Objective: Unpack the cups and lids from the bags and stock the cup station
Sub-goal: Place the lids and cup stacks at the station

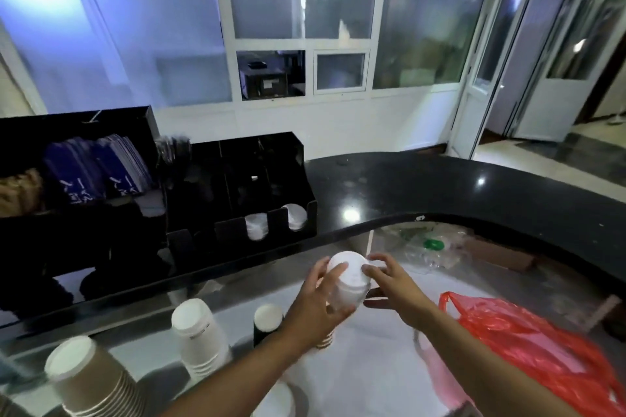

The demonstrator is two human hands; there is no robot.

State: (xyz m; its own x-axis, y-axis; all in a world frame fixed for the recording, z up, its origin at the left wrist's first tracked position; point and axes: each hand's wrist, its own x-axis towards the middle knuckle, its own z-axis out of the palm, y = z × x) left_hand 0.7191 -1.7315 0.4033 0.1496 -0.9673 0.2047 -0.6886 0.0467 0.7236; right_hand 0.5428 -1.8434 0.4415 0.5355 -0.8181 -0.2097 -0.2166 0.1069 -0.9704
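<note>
Both hands hold a stack of white lids [349,281] above the steel worktop. My left hand [321,301] grips the stack from the left and below. My right hand [389,284] has its fingertips on the stack's right side. The black cup station [237,193] stands on the dark counter beyond, with white lids [256,226] in two front slots. Stacks of brown cups [91,379], white cups [200,332] and a black cup stack [267,322] stand upside down at the lower left. A red plastic bag [528,349] lies at the right.
A second black organiser [78,166] with blue sleeves and brown items stands to the left of the station. Clear plastic wrapping with a green cap [433,244] lies under the curved black counter [440,189]. Another white stack [277,399] shows at the bottom edge.
</note>
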